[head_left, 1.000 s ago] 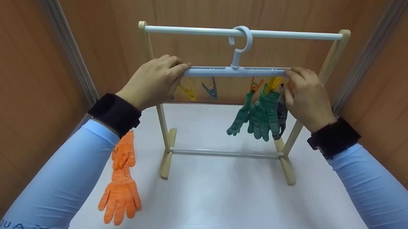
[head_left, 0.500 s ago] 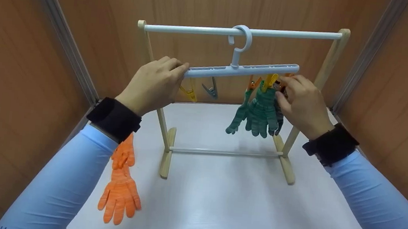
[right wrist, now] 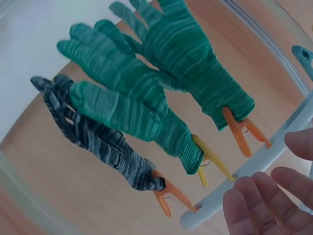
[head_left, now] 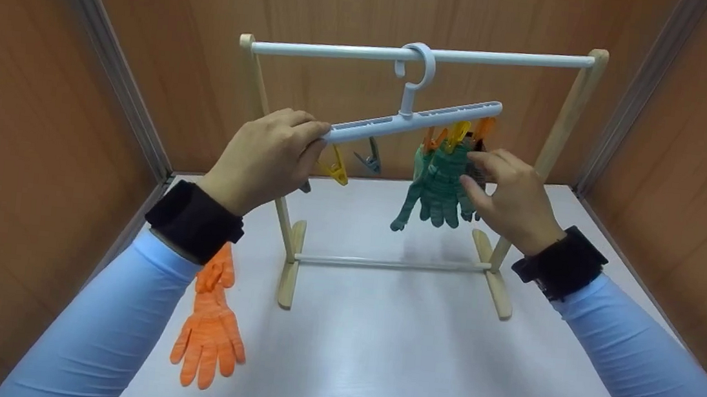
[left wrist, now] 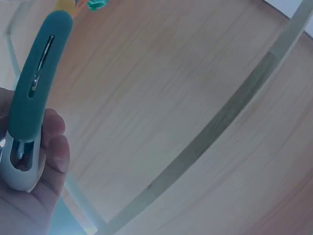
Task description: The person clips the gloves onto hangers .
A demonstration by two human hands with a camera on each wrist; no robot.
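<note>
White table (head_left: 414, 373) fills the lower view, w/ a wooden drying rack (head_left: 568, 115) standing at its 12 o'clock end, white top bar across. Pale blue clip hanger (head_left: 413, 118) hooks over that bar, tilted: low at 9 o'clock, high at 3. Left hand (head_left: 266, 158) grips the hanger's low end, fingers curled over it, thumb under. Right hand (head_left: 513, 191) sits just at 3 o'clock of the hung gloves, fingers loosely spread, holding nothing. Green gloves (head_left: 439, 184) hang from orange & yellow clips, a grey glove (right wrist: 98, 137) beside them. Orange gloves (head_left: 207, 333) lie on the table at 7 o'clock, partly under the left sleeve. Yellow clip (head_left: 336, 171) & grey clip (head_left: 370, 160) hang bare near the left hand
</note>
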